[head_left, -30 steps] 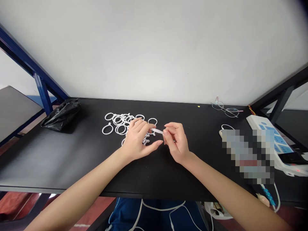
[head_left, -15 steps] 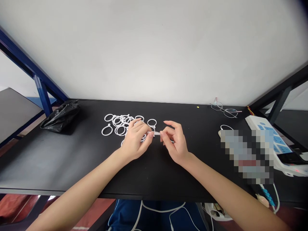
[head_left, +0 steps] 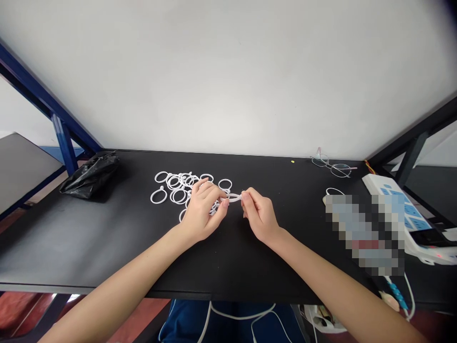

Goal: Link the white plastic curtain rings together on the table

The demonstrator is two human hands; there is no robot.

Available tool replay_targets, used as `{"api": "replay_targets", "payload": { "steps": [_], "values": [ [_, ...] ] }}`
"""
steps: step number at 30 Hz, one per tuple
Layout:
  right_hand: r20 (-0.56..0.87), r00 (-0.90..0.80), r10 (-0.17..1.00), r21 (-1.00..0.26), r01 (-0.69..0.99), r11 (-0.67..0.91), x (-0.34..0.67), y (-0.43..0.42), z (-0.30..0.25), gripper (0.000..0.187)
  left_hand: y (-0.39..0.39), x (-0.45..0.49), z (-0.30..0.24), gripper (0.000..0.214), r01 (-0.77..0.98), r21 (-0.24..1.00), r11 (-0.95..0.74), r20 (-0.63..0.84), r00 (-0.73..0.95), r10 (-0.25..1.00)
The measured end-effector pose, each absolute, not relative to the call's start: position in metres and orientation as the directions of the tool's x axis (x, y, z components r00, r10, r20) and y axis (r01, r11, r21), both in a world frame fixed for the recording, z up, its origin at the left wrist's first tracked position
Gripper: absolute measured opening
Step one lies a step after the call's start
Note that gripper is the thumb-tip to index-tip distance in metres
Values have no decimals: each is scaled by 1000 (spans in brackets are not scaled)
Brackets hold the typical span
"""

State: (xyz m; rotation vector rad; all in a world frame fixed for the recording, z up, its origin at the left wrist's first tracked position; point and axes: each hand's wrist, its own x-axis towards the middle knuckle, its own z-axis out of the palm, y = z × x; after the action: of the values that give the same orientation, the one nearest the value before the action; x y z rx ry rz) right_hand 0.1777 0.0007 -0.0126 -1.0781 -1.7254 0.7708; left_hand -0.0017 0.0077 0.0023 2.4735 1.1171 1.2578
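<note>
A white plastic ring (head_left: 233, 197) is held between my two hands, just above the black table (head_left: 228, 262). My left hand (head_left: 206, 209) pinches its left side between thumb and fingers. On the opposite side, my right hand (head_left: 259, 212) grips the ring's right end, with the fingers curled in. Several more white rings (head_left: 179, 196), some with a small round knob, lie in a loose pile behind and left of my left hand. That hand hides part of the pile.
A crumpled black plastic bag (head_left: 91, 175) lies at the left. Eyeglasses (head_left: 330, 165) rest at the back right. Near the right edge are a white power strip (head_left: 403, 209) and a blurred-out object (head_left: 364, 233) with a cable. A white wall (head_left: 228, 76) rises behind the table.
My right hand's fingers, partly spread before, have curled closed at the ring's right end. The held ring has turned from nearly edge-on to showing its opening. My left hand stays nearly in place.
</note>
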Motion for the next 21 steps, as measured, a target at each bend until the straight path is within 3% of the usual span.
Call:
{"api": "replay_targets", "payload": {
  "steps": [8, 21],
  "values": [
    [470, -196, 861, -796, 328, 509, 179, 0, -14, 32, 7, -1, 3, 11, 549, 385, -742, 711, 337, 618],
    [492, -197, 848, -767, 362, 530, 179, 1, -12, 31, 7, -1, 2, 10, 570, 344, -746, 734, 332, 592]
  ]
}}
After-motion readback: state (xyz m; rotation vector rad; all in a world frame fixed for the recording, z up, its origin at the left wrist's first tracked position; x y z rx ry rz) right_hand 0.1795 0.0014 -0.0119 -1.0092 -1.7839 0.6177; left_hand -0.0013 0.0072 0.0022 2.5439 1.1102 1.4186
